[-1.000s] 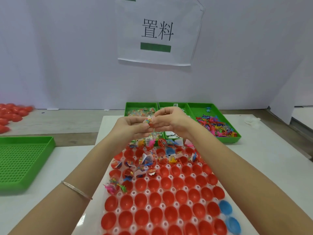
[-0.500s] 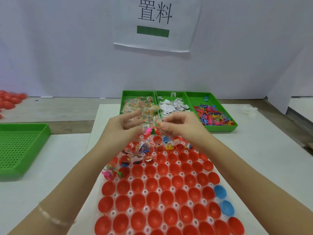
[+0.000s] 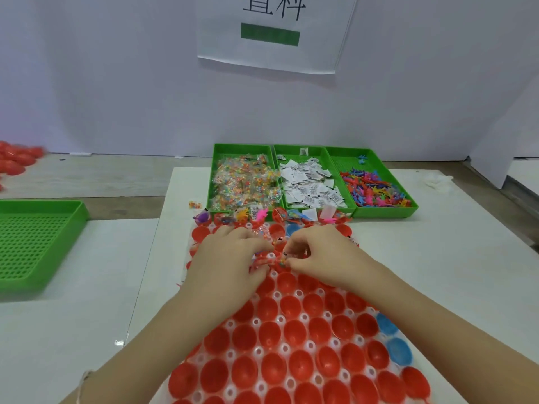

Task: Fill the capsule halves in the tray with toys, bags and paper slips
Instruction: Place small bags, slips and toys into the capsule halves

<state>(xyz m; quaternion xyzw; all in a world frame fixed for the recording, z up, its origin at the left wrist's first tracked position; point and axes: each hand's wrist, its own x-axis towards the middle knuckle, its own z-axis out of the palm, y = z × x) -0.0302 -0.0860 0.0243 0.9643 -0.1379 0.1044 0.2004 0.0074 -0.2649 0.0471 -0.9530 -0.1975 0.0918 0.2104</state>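
**Tray** [image 3: 297, 293]: one, clear plastic with round holes. It lies down the middle of the white tabletop [image 3: 437, 272], its far end just short of the bins.

**Halves** [image 3: 294, 330]: open cups set rim up in the tray, nearly all red. Three blue ones show, one [image 3: 292, 229] in the far rows and two at the tray's right edge. In the far row, toys and slips poke above the rims.

**Bag** [image 3: 282, 260]: one, small and clear, with coloured beads inside, over the tray between the hands.

**Right hand** [image 3: 323, 255]: grip clamped on the bag, thumb and forefinger pinching.

**Left hand** [image 3: 230, 266]: knuckles up, fingers bent over the tray's left side. A second bag [image 3: 261, 232] shows at its fingertips. Whether the grip holds it cannot be told.

**Bins** [image 3: 339, 212]: three, green, side by side at the tabletop's far edge.
- Left: bags [image 3: 245, 182].
- Middle: white slips [image 3: 309, 185], barcode print too small to read.
- Right: toys [image 3: 376, 191], many colours.

**Loose bag** [image 3: 194, 204]: one, on the tabletop beside the left bin.

**Fourth bin** [image 3: 35, 240]: green, perforated floor, on the separate surface at left.

**Sign** [image 3: 269, 37]: on the wall, two black characters with tops cut off, above a green bar.
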